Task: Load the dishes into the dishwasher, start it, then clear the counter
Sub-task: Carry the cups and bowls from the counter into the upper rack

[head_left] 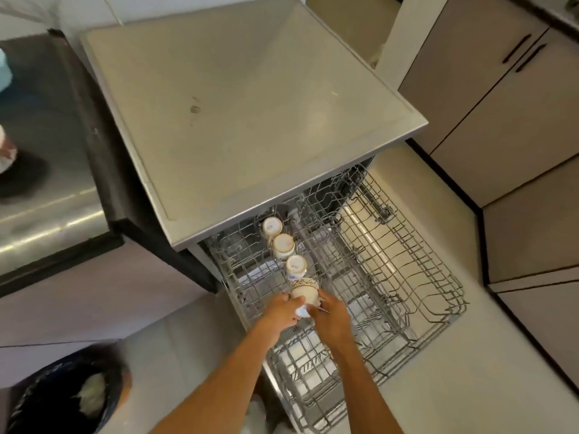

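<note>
Far to the left of the left hand (282,310) and nearer the person, a bin (65,399) lined with a black bag holds something pale. Beyond the bin, a brushed steel worktop (47,189) with a dark rim runs off the edge of view. The dishwasher (250,104) shows a flat, dull grey top with a raised lip beyond both hands, and its front edge overhangs the back of the upper rack (407,277), which is drawn out beneath the hands. Just beyond the fingertips, three cups (283,245) sit base-up in a close line along the rack's left half, pale and glazed, two with printed bases. At the near end of that line is the patterned cup (304,292), cream with a dark band: the left hand curls round its left side and the right hand (332,314) grips its right side, fingers bent against it. A small white and blue thing shows between the palms; what it is cannot be told. Right of the right hand, thin grey wire lies open as far as the rack's raised rim. Under the forearms sits the lower rack (300,380); farther right come pale floor (470,355) and beige cabinets (488,126) with dark bar handles
</note>
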A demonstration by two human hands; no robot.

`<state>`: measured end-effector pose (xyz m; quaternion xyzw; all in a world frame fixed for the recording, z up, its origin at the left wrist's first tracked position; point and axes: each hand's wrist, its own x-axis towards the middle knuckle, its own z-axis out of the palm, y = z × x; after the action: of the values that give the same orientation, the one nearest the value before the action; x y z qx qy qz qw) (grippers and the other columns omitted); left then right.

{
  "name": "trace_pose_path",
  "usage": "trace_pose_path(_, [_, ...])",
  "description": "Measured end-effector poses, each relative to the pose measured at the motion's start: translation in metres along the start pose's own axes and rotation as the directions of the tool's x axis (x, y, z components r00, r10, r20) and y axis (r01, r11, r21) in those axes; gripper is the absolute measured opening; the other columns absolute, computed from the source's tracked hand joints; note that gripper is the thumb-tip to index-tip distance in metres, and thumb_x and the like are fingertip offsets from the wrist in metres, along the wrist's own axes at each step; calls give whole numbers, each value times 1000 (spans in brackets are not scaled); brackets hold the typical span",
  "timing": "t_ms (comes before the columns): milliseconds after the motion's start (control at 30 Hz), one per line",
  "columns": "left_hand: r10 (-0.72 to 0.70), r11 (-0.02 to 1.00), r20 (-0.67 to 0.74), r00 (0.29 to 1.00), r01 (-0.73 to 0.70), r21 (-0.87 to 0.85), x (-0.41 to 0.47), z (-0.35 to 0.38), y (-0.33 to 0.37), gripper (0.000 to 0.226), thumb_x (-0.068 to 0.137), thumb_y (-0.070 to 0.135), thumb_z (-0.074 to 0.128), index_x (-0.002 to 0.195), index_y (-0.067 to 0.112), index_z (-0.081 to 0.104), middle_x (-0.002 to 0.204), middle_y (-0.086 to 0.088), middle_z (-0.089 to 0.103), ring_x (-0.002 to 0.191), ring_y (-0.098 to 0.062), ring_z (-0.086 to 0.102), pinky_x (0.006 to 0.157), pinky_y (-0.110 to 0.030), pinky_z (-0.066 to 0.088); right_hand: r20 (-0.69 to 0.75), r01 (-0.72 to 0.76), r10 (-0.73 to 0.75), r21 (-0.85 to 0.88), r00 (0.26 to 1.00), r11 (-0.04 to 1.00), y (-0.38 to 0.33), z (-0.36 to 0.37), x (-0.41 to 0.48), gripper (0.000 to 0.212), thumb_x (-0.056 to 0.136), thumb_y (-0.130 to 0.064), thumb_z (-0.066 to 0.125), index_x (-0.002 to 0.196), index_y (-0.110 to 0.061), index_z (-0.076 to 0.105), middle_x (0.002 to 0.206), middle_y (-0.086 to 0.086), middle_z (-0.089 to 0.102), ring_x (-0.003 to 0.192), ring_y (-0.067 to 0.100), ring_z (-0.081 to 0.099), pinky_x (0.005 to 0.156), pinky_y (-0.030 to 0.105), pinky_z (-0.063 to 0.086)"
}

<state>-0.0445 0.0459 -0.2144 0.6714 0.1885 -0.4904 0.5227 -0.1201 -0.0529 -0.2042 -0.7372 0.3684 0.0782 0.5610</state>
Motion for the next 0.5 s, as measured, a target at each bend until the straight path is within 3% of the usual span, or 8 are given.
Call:
trace_pose_path(133, [38,997,-8,999,-38,72,25,10,2,40,92,18,62,130,16,51,117,-2,56,115,-26,58,101,-43,47,-78,-45,39,-78,996,996,11,-2,30,29,92,-14,65,121,-16,67,107,2,73,89,14,66,77,26,49])
trace_pose_path(267, [36,995,-44,998,-32,99,46,16,1,30,88,16,65,116,18,53,117,-4,62,109,-23,61,100,-45,48,-116,-115,108,-60,987,992,28,2,58,32,95,-25,63,124,-12,65,98,10,75,54,1,48,54,20,40])
trace_pose_path(400, [63,984,5,998,-63,166,55,24,1,31,91,14,63,122,15,60,114,1,65,110,-17,60,102,-37,47,-124,-219,209,-75,970,973,47,5,80,40,96,-26,60,132,-8,58,113,12,71,61,4,49,58,21,43])
trace_pose_path(500, [75,978,46,996,-83,189,58,31,2,36,93,12,59,128,17,57,119,2,63,110,-13,56,98,-30,45,-100,-239,230,-89,968,967,58,5,90,38,96,-19,58,133,-10,59,111,13,72,62,4,48,56,17,40])
